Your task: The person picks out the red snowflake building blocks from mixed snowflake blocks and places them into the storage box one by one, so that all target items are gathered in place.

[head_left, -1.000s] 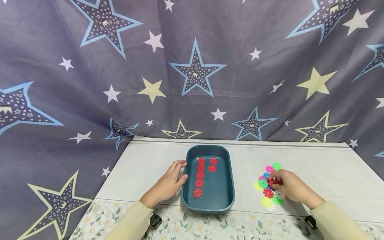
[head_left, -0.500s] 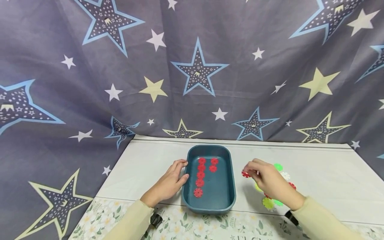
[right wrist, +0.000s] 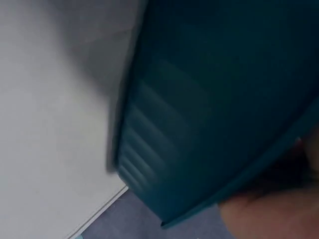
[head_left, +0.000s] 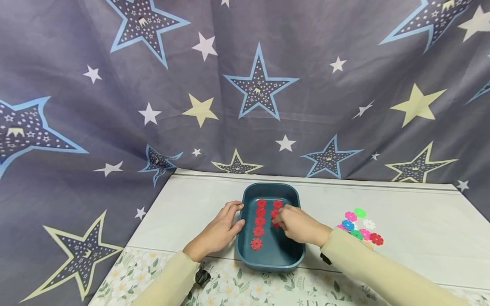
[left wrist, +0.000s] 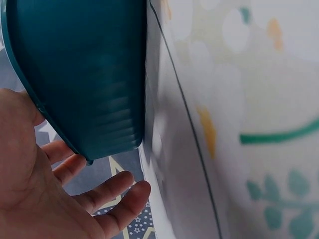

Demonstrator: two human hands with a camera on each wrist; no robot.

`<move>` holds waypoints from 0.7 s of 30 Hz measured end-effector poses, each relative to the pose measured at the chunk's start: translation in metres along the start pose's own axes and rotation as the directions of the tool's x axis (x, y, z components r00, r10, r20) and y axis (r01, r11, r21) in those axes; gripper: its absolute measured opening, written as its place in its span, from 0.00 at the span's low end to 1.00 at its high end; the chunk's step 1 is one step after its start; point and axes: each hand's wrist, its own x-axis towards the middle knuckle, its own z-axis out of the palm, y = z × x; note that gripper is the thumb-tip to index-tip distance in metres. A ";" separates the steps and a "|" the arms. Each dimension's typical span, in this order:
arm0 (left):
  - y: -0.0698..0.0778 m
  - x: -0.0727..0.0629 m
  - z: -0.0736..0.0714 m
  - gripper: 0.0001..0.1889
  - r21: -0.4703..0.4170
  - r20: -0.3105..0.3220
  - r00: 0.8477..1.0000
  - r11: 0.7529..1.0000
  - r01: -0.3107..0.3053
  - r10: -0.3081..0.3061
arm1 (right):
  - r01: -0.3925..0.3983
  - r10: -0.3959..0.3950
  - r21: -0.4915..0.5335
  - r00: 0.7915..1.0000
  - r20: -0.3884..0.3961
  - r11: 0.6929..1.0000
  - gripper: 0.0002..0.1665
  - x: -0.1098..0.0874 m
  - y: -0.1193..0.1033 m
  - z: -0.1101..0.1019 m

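Note:
My left hand (head_left: 219,233) rests its thumb and fingertips on the left rim of a dark teal rectangular bin (head_left: 283,254); in the left wrist view the fingers (left wrist: 113,191) are spread and relaxed. Inside the bin, several red notched plastic discs (head_left: 256,244) form a column on the left. A shorter column, with a red disc (head_left: 277,204) at its top, lies on the right. My right hand (head_left: 300,225) reaches over the right rim and pinches a red disc (head_left: 275,224) at the lower end of that shorter column, its fingers partly covering it. The right wrist view shows mostly the bin's outer wall (right wrist: 199,109).
Right of the bin lies a loose cluster of notched discs in several colours, among them a blue disc (head_left: 348,225), a green disc (head_left: 360,213) and a red disc (head_left: 376,239). My right sleeve (head_left: 367,263) covers part of it. A star-printed curtain (head_left: 245,140) hangs behind the table (head_left: 421,221).
My right hand has taken a red disc from the coloured cluster and carried it left into the bin, to the short column's lower end. The left hand stays at the rim.

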 end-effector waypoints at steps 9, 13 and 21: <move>0.001 0.001 0.000 0.25 0.001 -0.003 1.000 1.000 0.007 -0.007 | -0.096 0.106 -0.068 0.983 0.151 0.993 0.12 0.012 -0.003 0.000; 0.001 0.001 0.000 0.25 0.002 -0.002 1.000 1.000 0.009 -0.009 | -0.143 0.176 -0.165 0.963 0.205 0.976 0.14 0.015 -0.007 -0.001; 0.002 0.001 0.000 0.25 -0.005 0.002 1.000 1.000 0.016 -0.016 | -0.189 0.231 -0.190 0.945 0.230 0.963 0.17 0.017 -0.009 -0.003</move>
